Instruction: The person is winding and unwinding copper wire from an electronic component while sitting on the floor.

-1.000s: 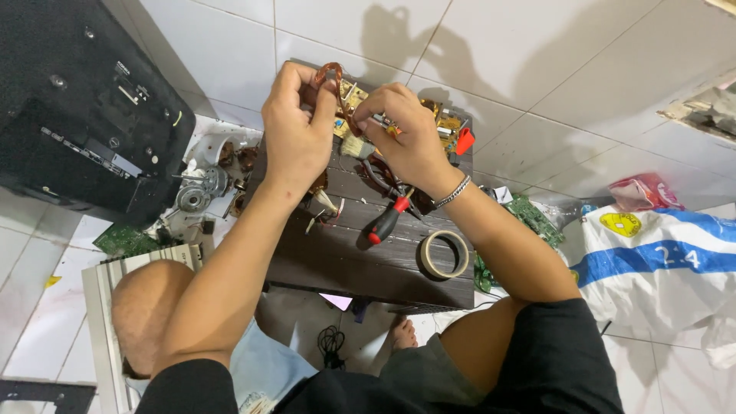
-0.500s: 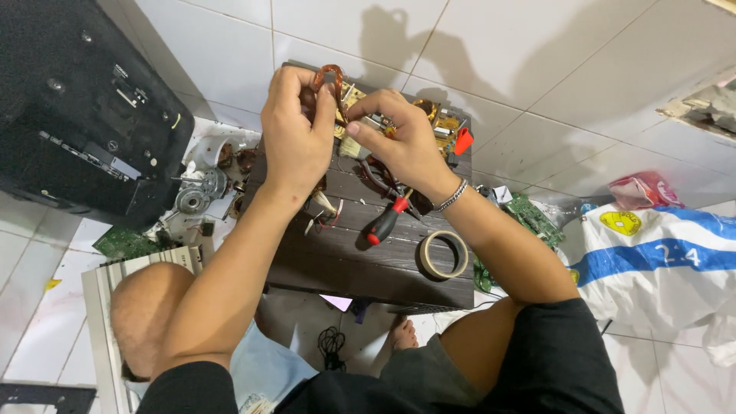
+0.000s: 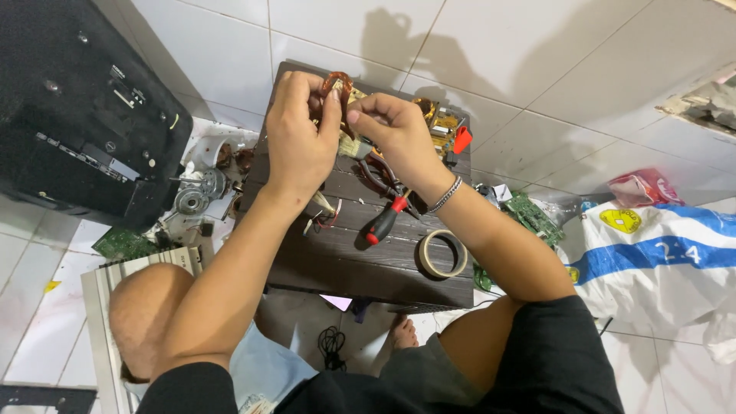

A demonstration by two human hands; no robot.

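Both hands are raised over a small dark wooden table [image 3: 337, 261]. My left hand [image 3: 300, 138] pinches a reddish-brown copper coil [image 3: 337, 83] at its lower edge. My right hand [image 3: 391, 136] meets it from the right, thumb and forefinger closed on the same coil. Under my right wrist lie pliers with red and black handles [image 3: 383, 222]. A roll of beige tape [image 3: 442, 254] rests flat near the table's front right corner. A circuit board with copper parts [image 3: 438, 123] sits at the table's far right.
A large black device casing [image 3: 77, 115] lies on the white tiled floor to the left, with motor parts [image 3: 195, 195] and a green board [image 3: 123, 244] beside it. A white and blue sack [image 3: 659, 253] lies right. My knees frame the table's near side.
Both hands have lifted the coil slightly and drawn closer together around it. The pliers, tape and table have stayed where they were.
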